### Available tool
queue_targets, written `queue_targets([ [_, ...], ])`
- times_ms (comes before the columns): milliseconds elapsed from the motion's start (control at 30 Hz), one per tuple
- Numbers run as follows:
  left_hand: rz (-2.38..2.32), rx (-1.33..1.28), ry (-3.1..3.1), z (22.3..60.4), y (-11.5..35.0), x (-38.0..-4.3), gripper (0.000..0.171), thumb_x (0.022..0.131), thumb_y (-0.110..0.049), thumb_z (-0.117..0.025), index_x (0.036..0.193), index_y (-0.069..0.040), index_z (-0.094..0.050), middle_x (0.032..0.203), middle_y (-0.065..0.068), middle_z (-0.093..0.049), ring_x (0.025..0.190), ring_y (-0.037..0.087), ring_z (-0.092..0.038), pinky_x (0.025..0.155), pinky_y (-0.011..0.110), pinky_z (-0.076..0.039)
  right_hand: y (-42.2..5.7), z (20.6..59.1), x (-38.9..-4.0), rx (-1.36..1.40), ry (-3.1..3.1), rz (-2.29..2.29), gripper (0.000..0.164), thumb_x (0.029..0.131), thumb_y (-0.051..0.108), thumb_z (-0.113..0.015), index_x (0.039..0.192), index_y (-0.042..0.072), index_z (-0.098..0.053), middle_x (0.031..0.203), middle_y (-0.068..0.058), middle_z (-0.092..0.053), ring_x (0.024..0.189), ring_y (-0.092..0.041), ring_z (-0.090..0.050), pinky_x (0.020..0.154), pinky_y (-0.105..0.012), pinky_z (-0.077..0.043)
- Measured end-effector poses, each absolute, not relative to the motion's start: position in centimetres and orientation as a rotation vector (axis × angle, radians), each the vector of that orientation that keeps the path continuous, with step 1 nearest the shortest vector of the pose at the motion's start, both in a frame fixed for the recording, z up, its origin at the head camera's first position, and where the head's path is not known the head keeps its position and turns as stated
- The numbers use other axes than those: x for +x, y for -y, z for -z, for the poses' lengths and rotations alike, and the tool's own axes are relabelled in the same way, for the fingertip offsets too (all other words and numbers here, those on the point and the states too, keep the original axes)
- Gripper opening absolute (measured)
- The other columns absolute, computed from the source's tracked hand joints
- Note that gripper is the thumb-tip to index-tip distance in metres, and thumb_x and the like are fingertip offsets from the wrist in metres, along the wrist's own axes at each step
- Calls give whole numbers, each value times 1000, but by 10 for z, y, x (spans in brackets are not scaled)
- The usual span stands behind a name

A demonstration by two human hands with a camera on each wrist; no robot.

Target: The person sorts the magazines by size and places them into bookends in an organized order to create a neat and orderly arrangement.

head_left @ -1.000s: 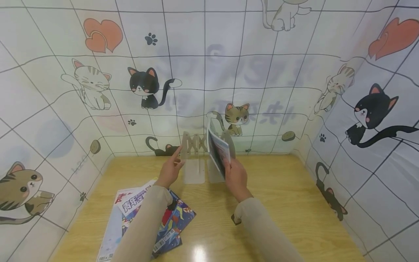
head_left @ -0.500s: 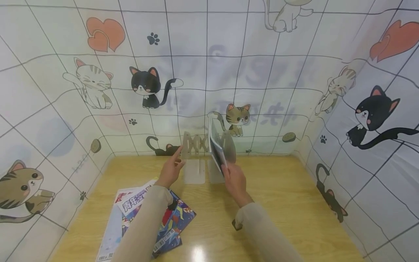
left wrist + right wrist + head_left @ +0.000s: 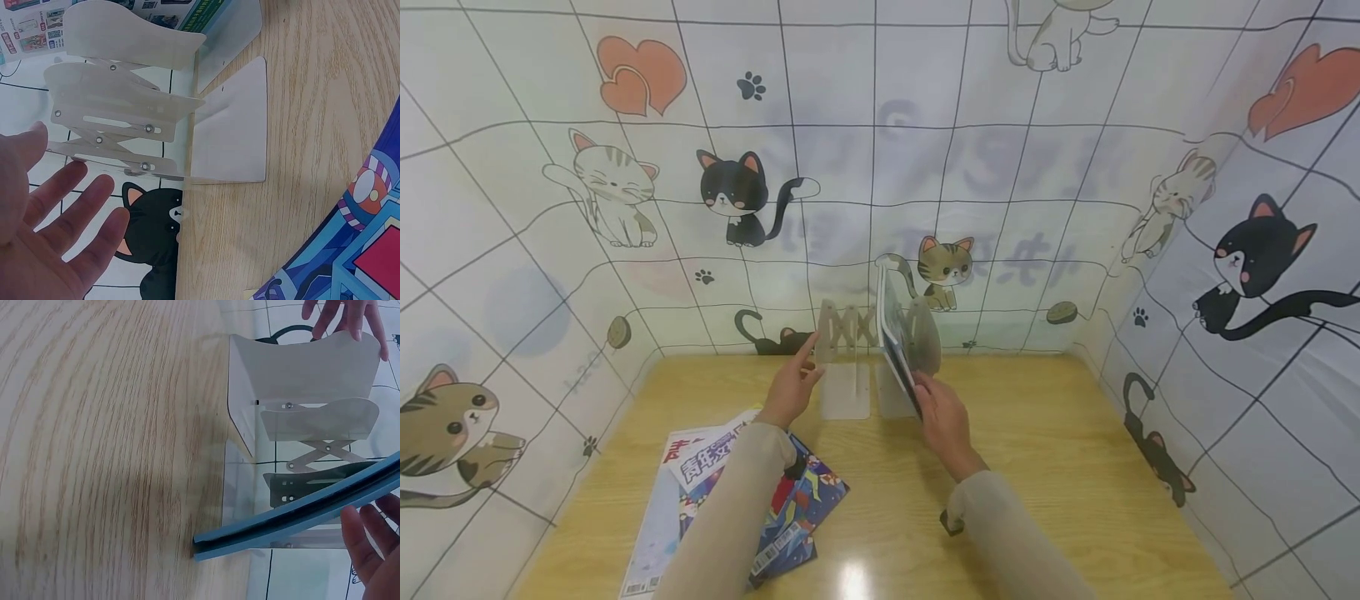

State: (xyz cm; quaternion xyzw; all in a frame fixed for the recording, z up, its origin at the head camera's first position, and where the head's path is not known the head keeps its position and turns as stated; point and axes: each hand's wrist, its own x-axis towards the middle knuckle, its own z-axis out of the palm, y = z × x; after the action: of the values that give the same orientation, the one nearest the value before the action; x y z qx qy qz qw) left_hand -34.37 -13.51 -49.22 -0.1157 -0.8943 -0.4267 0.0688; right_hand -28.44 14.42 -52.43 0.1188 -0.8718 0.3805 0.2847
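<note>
A whitish expandable bookend (image 3: 846,392) stands against the back wall in the head view, its crossed metal links showing. Magazines (image 3: 891,321) stand on edge in its right part, leaning slightly; how many is unclear. With extended fingers, my right hand (image 3: 946,421) touches their right side. The right wrist view has the magazine edges (image 3: 281,515) slanting over the bookend base, the right fingers (image 3: 359,540) all on one side of them. My left hand (image 3: 792,387) rests its fingertips at the bookend's left end plate, its fingers (image 3: 94,200) loosely spread in the left wrist view.
Several colourful magazines (image 3: 808,492) lie overlapping on the wooden table (image 3: 1037,467) at the left front, partly under the left sleeve (image 3: 737,500). A wall cloth (image 3: 835,167) printed with cats closes off the back and both sides.
My right hand has let go of the magazines' front edge and shifted to their right side. The magazines now stand further into the bookend. My left hand stays in place.
</note>
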Motion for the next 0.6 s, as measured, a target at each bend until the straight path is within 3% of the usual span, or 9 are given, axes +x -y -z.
queue_targets([
  [233,1282,-346,2687,493,135,-345,67,100,-17,-57,154,-37,-23,116,18,-63,100,35,-64,84,52,-50,-152,524,-289,333,2212,-991,32,101,18,-51,128,3,-61,113,-17,-65,100,-33,-62,84,-50,-49],
  [467,1273,-347,2685,493,135,-345,66,100,-15,-57,155,-33,-25,115,17,-63,99,35,-64,84,52,-50,-159,525,-296,358,2172,-974,33,101,19,-52,130,5,-59,111,-15,-63,97,-29,-61,72,-44,-53],
  [600,1273,-342,2688,493,135,-344,65,100,-17,-57,155,-32,-25,114,17,-64,99,35,-64,84,52,-50,-162,522,-300,352,2144,-938,34,100,18,-55,130,4,-58,109,-14,-63,96,-29,-60,72,-44,-52],
])
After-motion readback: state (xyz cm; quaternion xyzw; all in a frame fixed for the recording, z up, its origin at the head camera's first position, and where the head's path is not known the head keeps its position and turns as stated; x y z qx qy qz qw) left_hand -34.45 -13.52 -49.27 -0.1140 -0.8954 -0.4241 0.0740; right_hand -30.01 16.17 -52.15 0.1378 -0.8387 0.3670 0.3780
